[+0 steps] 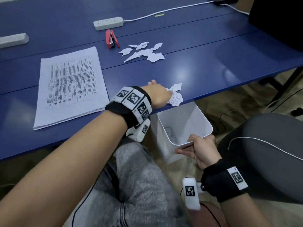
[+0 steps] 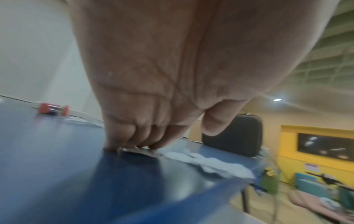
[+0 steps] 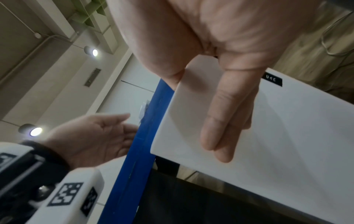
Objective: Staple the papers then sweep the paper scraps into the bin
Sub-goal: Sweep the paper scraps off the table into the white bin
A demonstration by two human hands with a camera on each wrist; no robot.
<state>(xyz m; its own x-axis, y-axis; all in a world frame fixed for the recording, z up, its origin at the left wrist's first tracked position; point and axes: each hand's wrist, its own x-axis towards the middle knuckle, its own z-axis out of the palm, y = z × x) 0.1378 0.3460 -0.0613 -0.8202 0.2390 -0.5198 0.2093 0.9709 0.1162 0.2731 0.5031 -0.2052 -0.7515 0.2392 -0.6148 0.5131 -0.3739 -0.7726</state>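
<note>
Left hand [image 1: 157, 94] presses fingers [image 2: 134, 136], bent, onto paper scraps [image 1: 175, 95] at the counter's [image 1: 196, 74] near edge; right hand [image 1: 201, 149] grasps the white bin [image 1: 165, 128] rim below.

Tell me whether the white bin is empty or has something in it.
Not empty: the white bin, held below the table edge, has crumpled paper scraps inside.

Printed paper stack [image 1: 70, 89] flat; red stapler [image 1: 111, 39] beyond; torn scraps [image 1: 144, 52] scattered; white bin [image 1: 183, 126] below edge.
</note>
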